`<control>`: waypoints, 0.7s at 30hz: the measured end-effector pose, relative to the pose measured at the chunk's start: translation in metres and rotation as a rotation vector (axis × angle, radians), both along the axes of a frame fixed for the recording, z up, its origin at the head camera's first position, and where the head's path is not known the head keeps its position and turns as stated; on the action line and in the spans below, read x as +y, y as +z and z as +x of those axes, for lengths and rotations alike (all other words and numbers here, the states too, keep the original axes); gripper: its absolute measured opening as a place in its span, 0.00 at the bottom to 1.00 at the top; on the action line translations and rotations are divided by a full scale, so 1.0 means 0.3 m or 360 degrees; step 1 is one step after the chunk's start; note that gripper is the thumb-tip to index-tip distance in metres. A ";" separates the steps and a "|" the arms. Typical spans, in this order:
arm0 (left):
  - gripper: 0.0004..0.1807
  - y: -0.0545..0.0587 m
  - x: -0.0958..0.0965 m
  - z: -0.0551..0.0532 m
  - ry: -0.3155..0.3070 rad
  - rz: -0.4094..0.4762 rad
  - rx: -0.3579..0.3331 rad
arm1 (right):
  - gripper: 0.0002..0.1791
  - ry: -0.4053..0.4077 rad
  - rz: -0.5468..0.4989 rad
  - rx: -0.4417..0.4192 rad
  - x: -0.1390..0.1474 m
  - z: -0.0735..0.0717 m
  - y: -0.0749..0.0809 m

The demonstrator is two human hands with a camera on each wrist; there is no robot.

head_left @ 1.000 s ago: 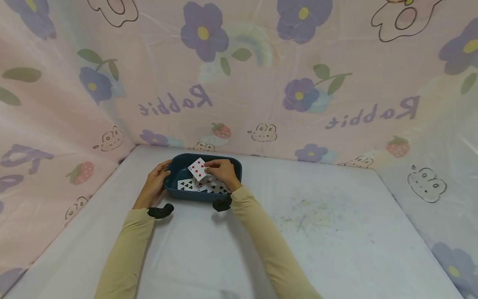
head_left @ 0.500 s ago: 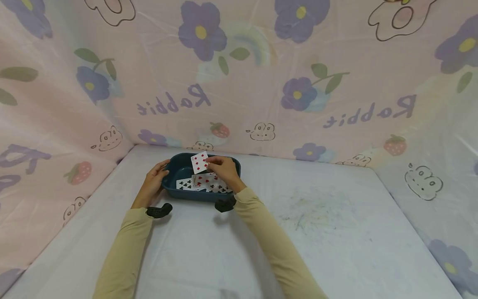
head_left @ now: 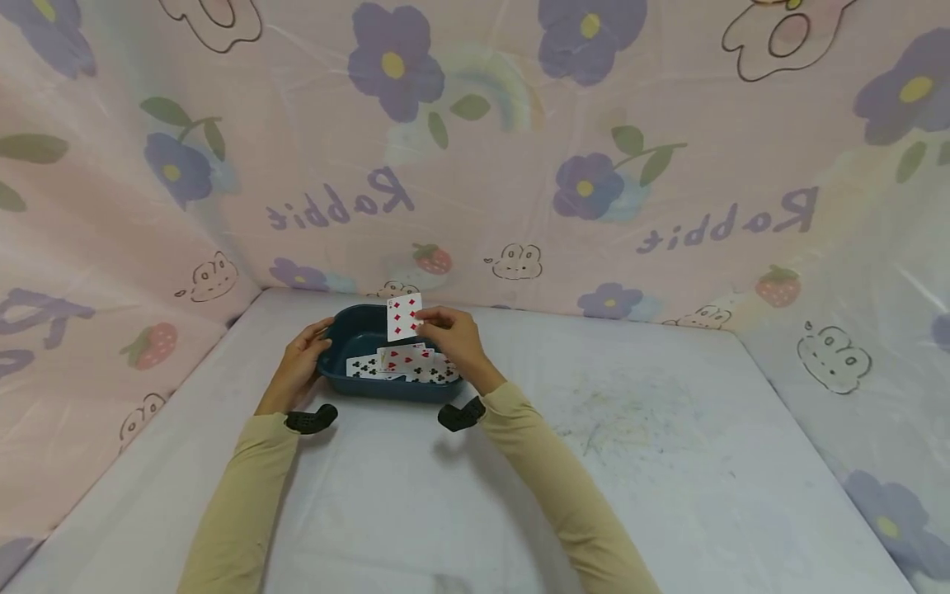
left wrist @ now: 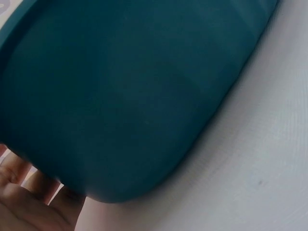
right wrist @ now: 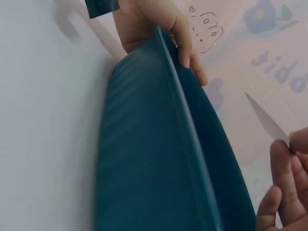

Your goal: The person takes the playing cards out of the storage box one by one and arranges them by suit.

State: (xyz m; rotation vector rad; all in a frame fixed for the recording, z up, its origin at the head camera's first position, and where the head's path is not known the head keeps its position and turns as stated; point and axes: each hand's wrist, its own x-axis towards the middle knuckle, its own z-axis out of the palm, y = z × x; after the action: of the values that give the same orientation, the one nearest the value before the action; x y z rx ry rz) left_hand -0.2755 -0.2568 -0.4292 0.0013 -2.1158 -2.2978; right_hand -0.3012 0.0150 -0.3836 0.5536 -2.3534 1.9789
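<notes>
A dark teal plastic basin (head_left: 386, 390) stands on the white table, with several playing cards (head_left: 404, 358) lying face up inside, hearts and clubs among them. My left hand (head_left: 298, 363) grips the basin's left end, thumb over the rim; its fingers touch the outer wall in the left wrist view. Between thumb and fingertips, my right hand (head_left: 458, 340) pinches a diamonds playing card (head_left: 402, 318), raised above the basin's far side with its face toward me. From the right wrist, this card (right wrist: 267, 120) appears nearly edge-on, apart from the basin wall (right wrist: 139, 134).
A white cloth covers the table (head_left: 416, 495), with a smudged, stained patch (head_left: 631, 412) right of the basin. Patterned fabric walls (head_left: 475, 165) rise behind and on both sides. A black device (head_left: 312, 420) sits on the left wrist, another (head_left: 460, 414) on the right.
My right hand has lifted the diamonds card up and to the right, turning it more upright. Heart cards beneath have come into fuller view. My left hand keeps its grip on the basin.
</notes>
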 end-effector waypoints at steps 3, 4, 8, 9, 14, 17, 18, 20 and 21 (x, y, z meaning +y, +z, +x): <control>0.27 0.001 -0.002 -0.001 -0.0002 -0.0027 -0.0003 | 0.12 -0.0018 -0.0014 -0.0047 0.020 0.004 0.004; 0.27 0.002 -0.003 -0.002 -0.0004 -0.0033 -0.0002 | 0.13 -0.0023 -0.0021 -0.0061 0.028 0.007 0.007; 0.27 -0.001 -0.006 -0.003 -0.0013 -0.0032 -0.0002 | 0.15 -0.0037 -0.0057 -0.0091 0.057 0.017 0.020; 0.27 -0.002 -0.007 -0.003 -0.0011 -0.0032 -0.0007 | 0.15 -0.0036 -0.0074 -0.0097 0.065 0.018 0.023; 0.27 -0.007 -0.010 -0.004 -0.0002 -0.0024 -0.0033 | 0.15 -0.0059 -0.0108 -0.0101 0.105 0.022 0.035; 0.27 -0.006 -0.009 -0.005 0.0003 -0.0025 -0.0031 | 0.13 -0.0080 -0.0116 -0.0071 0.134 0.022 0.038; 0.27 -0.005 -0.008 -0.005 0.0004 -0.0028 -0.0029 | 0.13 -0.0083 -0.0130 -0.0062 0.145 0.023 0.039; 0.27 -0.003 -0.006 -0.005 0.0002 -0.0032 -0.0024 | 0.13 -0.0090 -0.0158 -0.0045 0.168 0.023 0.038; 0.27 -0.002 -0.005 -0.004 -0.0006 -0.0028 -0.0019 | 0.13 -0.0095 -0.0166 -0.0040 0.180 0.023 0.038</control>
State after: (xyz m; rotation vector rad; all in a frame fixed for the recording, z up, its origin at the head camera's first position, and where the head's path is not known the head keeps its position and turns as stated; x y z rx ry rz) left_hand -0.2767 -0.2583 -0.4297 0.0111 -2.1433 -2.2867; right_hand -0.2943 0.0691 -0.3723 0.4505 -2.2367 2.0795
